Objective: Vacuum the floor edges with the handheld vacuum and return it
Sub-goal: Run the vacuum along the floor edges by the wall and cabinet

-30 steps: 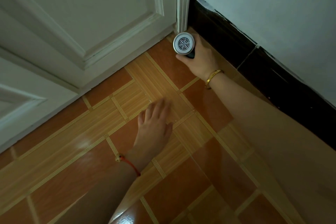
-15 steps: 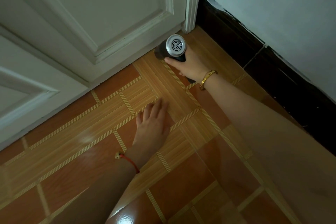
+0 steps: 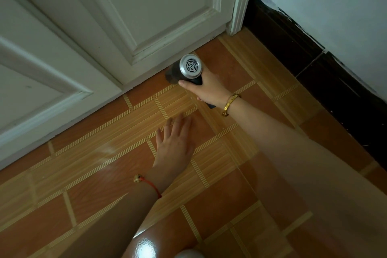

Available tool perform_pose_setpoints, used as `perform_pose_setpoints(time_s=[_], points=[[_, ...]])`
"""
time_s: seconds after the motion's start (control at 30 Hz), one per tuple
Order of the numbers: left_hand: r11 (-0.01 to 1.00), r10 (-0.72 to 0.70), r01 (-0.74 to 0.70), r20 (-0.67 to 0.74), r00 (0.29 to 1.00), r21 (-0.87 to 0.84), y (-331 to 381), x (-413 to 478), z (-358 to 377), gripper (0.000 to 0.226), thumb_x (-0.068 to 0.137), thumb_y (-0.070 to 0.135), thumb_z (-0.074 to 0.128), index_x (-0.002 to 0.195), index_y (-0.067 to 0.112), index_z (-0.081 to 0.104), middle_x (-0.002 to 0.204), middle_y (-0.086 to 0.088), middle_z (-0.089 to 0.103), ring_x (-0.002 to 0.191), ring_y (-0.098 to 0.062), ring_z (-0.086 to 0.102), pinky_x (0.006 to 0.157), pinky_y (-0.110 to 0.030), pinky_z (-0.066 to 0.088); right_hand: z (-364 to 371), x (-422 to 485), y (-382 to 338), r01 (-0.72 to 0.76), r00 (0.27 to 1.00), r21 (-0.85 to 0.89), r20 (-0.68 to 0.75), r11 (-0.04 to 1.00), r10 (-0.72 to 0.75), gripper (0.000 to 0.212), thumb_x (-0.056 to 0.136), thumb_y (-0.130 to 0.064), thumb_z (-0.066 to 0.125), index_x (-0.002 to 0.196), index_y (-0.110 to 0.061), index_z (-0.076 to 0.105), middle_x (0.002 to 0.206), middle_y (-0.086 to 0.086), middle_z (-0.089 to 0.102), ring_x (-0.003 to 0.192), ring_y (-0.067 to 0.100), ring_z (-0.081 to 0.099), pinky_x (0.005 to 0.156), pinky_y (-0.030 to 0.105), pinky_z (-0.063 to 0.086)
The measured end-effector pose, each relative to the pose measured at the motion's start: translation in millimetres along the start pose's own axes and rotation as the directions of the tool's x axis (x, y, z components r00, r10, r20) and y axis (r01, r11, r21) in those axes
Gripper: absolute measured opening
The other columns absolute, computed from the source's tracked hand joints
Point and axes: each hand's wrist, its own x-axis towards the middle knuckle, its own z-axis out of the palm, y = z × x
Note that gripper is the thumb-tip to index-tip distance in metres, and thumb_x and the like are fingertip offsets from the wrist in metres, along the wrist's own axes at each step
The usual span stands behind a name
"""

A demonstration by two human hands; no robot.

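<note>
The handheld vacuum point(image 3: 189, 67) is dark with a round silver vent grille facing up at me. My right hand point(image 3: 206, 88) grips its handle, a gold bracelet on the wrist. The vacuum's front end points down and left into the gap where the white door point(image 3: 146, 16) meets the tiled floor point(image 3: 94, 165); its nozzle tip is hidden behind the body. My left hand point(image 3: 174, 146) lies flat on the floor tiles with straight fingers, a red string bracelet on its wrist.
A white door frame post point(image 3: 240, 2) stands at the corner to the right of the vacuum. A dark skirting board point(image 3: 314, 65) runs along the pale wall point(image 3: 335, 6) on the right. My knee point(image 3: 150, 243) shows at the bottom.
My right hand has carried the vacuum leftwards from the corner by the door frame along the bottom edge of the door. My left hand has stayed flat on the floor.
</note>
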Motion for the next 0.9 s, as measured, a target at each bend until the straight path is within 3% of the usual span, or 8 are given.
perform_pose_setpoints(time_s=[0.1, 0.17, 0.3, 0.43, 0.6, 0.7, 0.8, 0.9], points=[[1.000, -0.014, 0.014, 0.004, 1.000, -0.006, -4.8, -5.6, -1.0, 0.070, 0.099, 0.035, 0.050, 0.157, 0.025, 0.012, 0.166, -0.002, 0.004, 0.152, -0.033, 0.003, 0.120, -0.061, 0.014, -5.0, -2.6, -1.1, 0.001, 0.995, -0.042, -0.095, 0.999, -0.005, 0.056, 0.086, -0.037, 0.071, 0.134, -0.016, 0.050, 0.126, 0.001, 0.063, 0.094, 0.009, 0.064, 0.073, 0.008, 0.047], [1.000, -0.023, 0.023, 0.002, 1.000, -0.001, -7.0, -8.4, -1.1, 0.069, 0.100, 0.036, 0.048, 0.157, 0.025, 0.011, 0.166, -0.002, 0.003, 0.152, -0.033, 0.002, 0.120, -0.061, 0.012, -7.5, -5.0, -1.1, 0.008, 0.990, -0.057, -0.140, 0.998, -0.016, 0.060, 0.085, -0.037, 0.072, 0.135, -0.015, 0.048, 0.129, 0.001, 0.062, 0.112, 0.012, 0.060, 0.084, 0.011, 0.043], [0.999, -0.029, 0.029, 0.012, 0.999, 0.013, -9.9, -13.5, -0.9, 0.071, 0.099, 0.037, 0.049, 0.157, 0.024, 0.011, 0.166, -0.003, 0.001, 0.152, -0.034, 0.001, 0.120, -0.063, 0.011, 2.0, -16.4, -4.9, -0.002, 0.999, -0.042, -0.044, 0.999, 0.000, 0.055, 0.086, -0.040, 0.070, 0.132, -0.019, 0.050, 0.112, -0.003, 0.065, 0.063, -0.008, 0.054, 0.057, 0.006, 0.046], [0.999, -0.049, 0.049, 0.031, 0.998, 0.000, -15.5, -22.7, 0.3, 0.072, 0.098, 0.034, 0.050, 0.157, 0.020, 0.010, 0.166, -0.005, 0.002, 0.153, -0.032, -0.002, 0.120, -0.064, 0.012, 28.8, -27.2, -11.7, 0.022, 0.998, -0.050, 0.064, 0.999, -0.019, 0.058, 0.087, -0.040, 0.069, 0.136, -0.017, 0.047, 0.120, 0.002, 0.064, 0.069, -0.005, 0.048, 0.063, 0.013, 0.043], [0.997, -0.082, 0.082, 0.014, 0.997, -0.004, -27.4, -34.4, -2.3, 0.071, 0.099, 0.033, 0.050, 0.157, 0.021, 0.010, 0.165, -0.005, 0.003, 0.153, -0.033, 0.001, 0.120, -0.062, 0.012, 49.1, -26.4, -23.0, 0.045, 0.998, -0.051, 0.039, 0.998, -0.043, 0.059, 0.085, -0.040, 0.070, 0.135, -0.017, 0.049, 0.129, -0.001, 0.061, 0.116, 0.015, 0.057, 0.095, 0.030, 0.049], [0.994, -0.108, 0.109, 0.017, 0.994, -0.019, -35.1, -40.0, -4.8, 0.072, 0.099, 0.033, 0.050, 0.157, 0.022, 0.010, 0.166, -0.006, 0.003, 0.153, -0.034, -0.001, 0.121, -0.062, 0.009, 46.5, -18.0, -22.3, -0.020, 0.993, -0.093, -0.118, 0.995, 0.009, 0.062, 0.084, -0.045, 0.070, 0.135, -0.018, 0.047, 0.125, -0.002, 0.063, 0.111, 0.017, 0.060, 0.082, 0.025, 0.048], [0.992, -0.124, 0.125, 0.011, 0.992, -0.027, -41.6, -45.2, -6.1, 0.070, 0.099, 0.033, 0.050, 0.157, 0.023, 0.011, 0.166, -0.007, 0.002, 0.153, -0.034, -0.003, 0.121, -0.061, 0.007, 41.4, -11.4, -24.9, -0.047, 0.989, -0.036, -0.142, 0.998, 0.041, 0.064, 0.084, -0.042, 0.070, 0.137, -0.017, 0.045, 0.126, 0.001, 0.063, 0.110, 0.019, 0.061, 0.086, 0.028, 0.050], [0.988, -0.148, 0.148, 0.014, 0.989, -0.032, -47.7, -48.1, -6.9, 0.070, 0.100, 0.033, 0.050, 0.157, 0.023, 0.011, 0.166, -0.008, 0.000, 0.153, -0.034, -0.004, 0.121, -0.061, 0.006, 45.6, -11.8, -32.6, -0.064, 0.997, -0.011, -0.034, 0.998, 0.063, 0.059, 0.085, -0.041, 0.070, 0.134, -0.017, 0.047, 0.104, -0.001, 0.067, 0.069, 0.007, 0.065, 0.062, 0.025, 0.054]])
